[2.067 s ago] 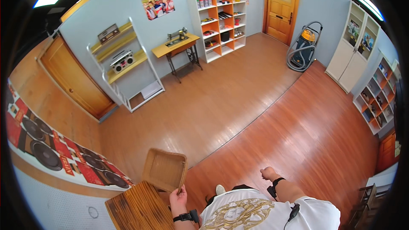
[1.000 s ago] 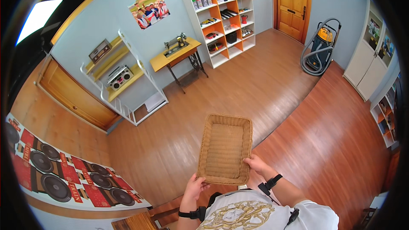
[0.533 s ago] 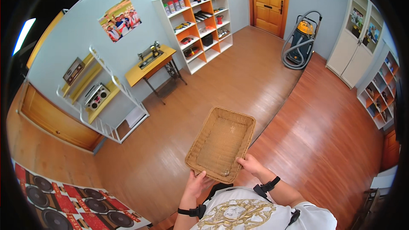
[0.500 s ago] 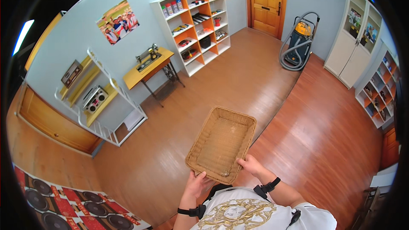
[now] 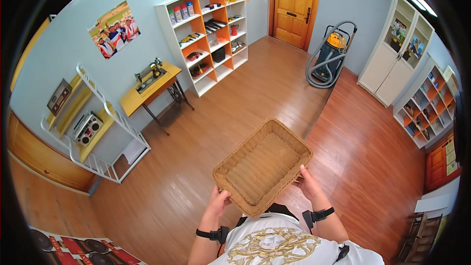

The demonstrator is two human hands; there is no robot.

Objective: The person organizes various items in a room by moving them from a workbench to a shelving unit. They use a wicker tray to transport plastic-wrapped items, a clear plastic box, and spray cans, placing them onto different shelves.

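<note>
A rectangular tan wicker basket (image 5: 260, 167) is held out in front of my body, tilted so that I look down into it; nothing lies inside. My left hand (image 5: 217, 201) grips its near left corner, with the thumb over the rim. On the right side, my right hand (image 5: 307, 182) holds the edge, its thumb on the rim and the other fingers partly hidden under the basket. Both wrists wear black straps.
Against the far wall stand a white shelf unit with orange panels (image 5: 200, 88), a sewing machine table (image 5: 164, 74) and a white rack with a radio (image 5: 88, 127). A vacuum cleaner (image 5: 327, 59) stands near the wooden door (image 5: 292, 7). A white cabinet (image 5: 380, 76) is at the right.
The basket has turned clockwise. My right hand has shifted from its near right corner along the right edge. The room has moved left in view, as my head turned right.
</note>
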